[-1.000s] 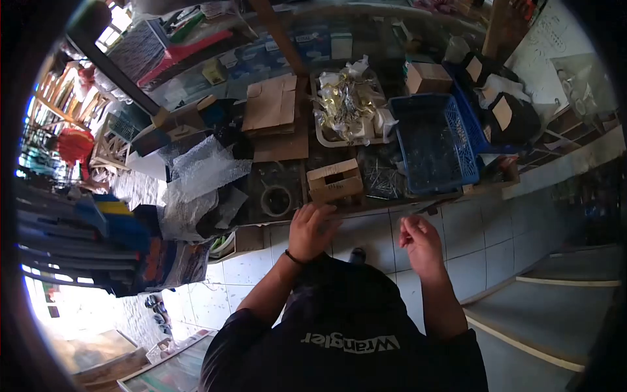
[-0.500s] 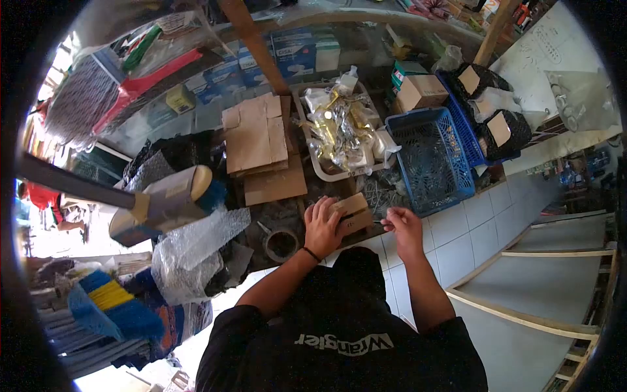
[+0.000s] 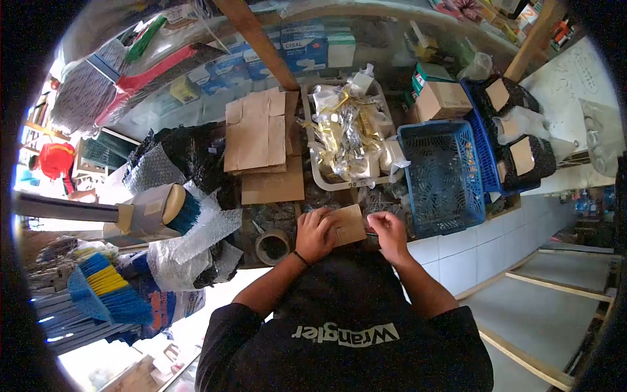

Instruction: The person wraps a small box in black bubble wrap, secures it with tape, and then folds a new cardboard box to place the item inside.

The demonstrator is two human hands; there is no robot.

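Note:
A small brown cardboard box (image 3: 351, 224) lies at the front edge of the cluttered table. My left hand (image 3: 316, 235), with a dark band at the wrist, grips its left side, fingers over the top. Close to the box's right end, my right hand (image 3: 388, 235) is closed in a pinch. Something small and thin seems to be between those fingertips, but I cannot make out what it is. A tape roll (image 3: 273, 247) rests to the left of my left hand. Behind the box stands a light tray (image 3: 344, 185) heaped with plastic-wrapped gold and silver-coloured hardware.
Flat cardboard pieces (image 3: 256, 134) are stacked at the back left. Right of the tray sits a blue plastic basket (image 3: 436, 222). Bubble wrap (image 3: 189, 251) and a brush with blue bristles (image 3: 183, 212) crowd the left. Wooden-framed panels (image 3: 555, 287) lean at the lower right.
The box has turned a little, and its broad face shows more now. My right hand has come nearer to its right end. The camera view has shifted slightly.

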